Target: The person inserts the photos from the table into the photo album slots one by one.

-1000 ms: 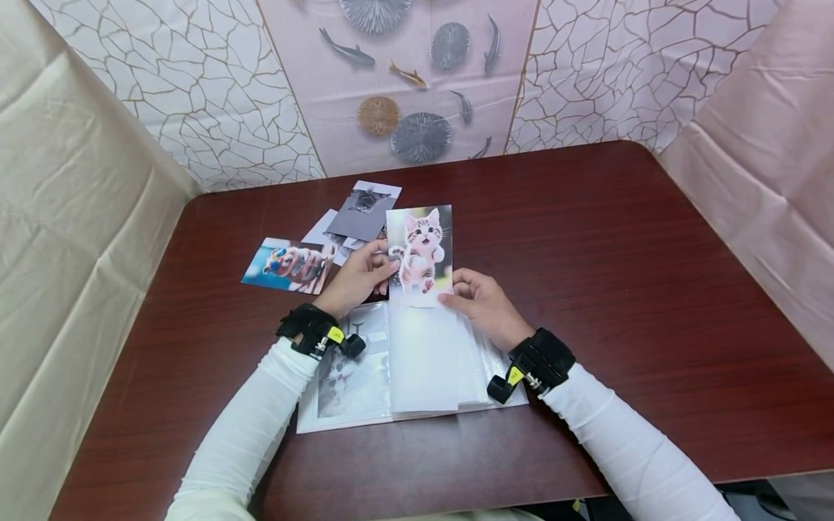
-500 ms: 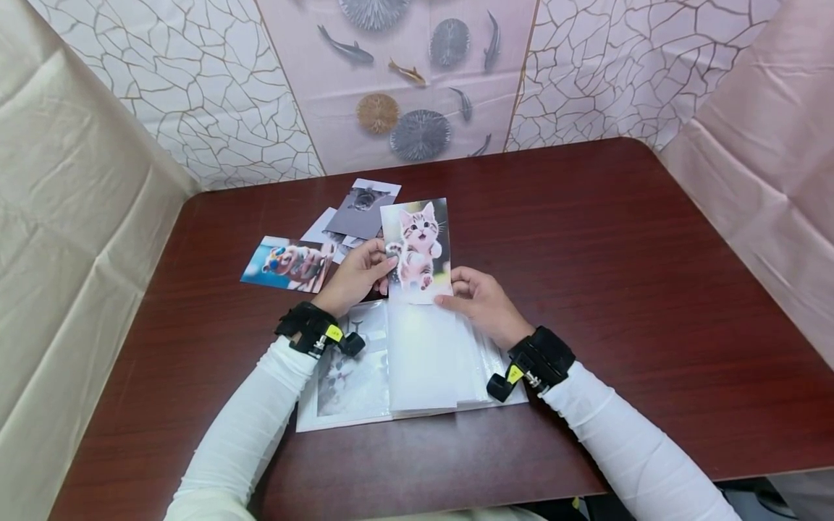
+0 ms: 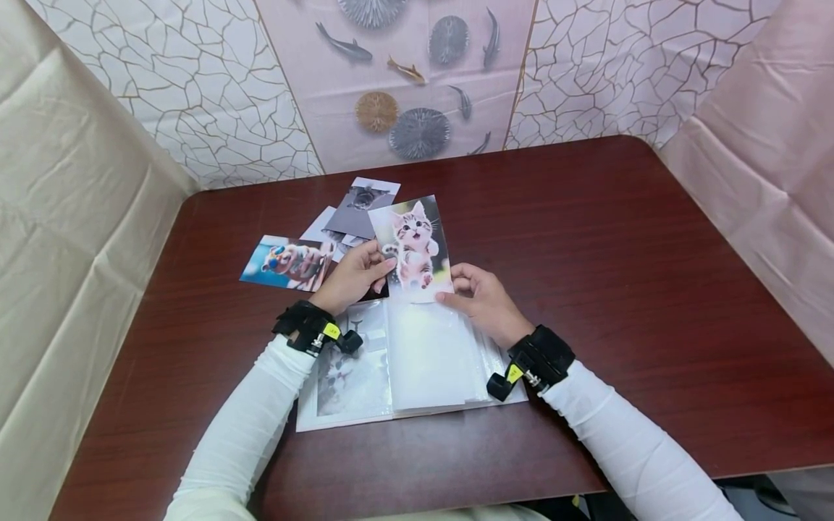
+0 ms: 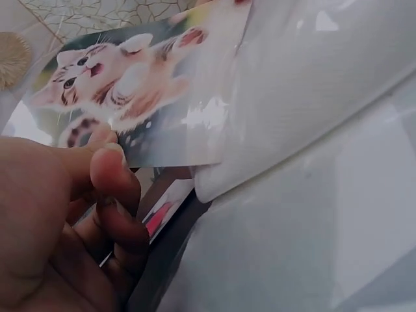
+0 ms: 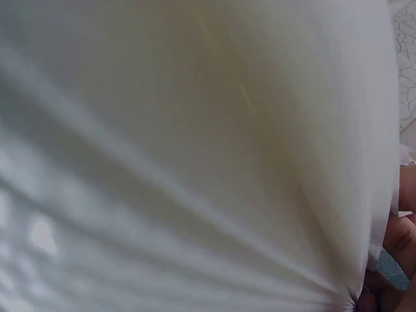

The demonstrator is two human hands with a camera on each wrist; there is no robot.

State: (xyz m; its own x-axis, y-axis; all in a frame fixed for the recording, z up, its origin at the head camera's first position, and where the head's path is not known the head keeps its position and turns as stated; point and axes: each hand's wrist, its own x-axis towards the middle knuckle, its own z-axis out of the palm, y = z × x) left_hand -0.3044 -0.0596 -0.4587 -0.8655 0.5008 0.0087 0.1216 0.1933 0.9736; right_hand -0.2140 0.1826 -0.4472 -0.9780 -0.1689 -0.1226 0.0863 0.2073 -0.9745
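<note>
Left hand (image 3: 352,278): thumb on front, fingers curled behind, pinching left edge of glossy rectangular kitten photo (image 3: 417,250).
Right hand (image 3: 485,304): thumb and bent fingers pinch page top of open white album with clear plastic pockets (image 3: 430,354); whether photo is caught too, cannot tell.
Photo: tilted left, bottom at album's far edge.
Hidden: right fingertips; blurred page fills right wrist view.
Left wrist only: pink-red printed patch (image 4: 159,218) beneath hand.

Tilted kitten pic (image 3: 413,250) @ top of album (image 3: 430,354)
</note>
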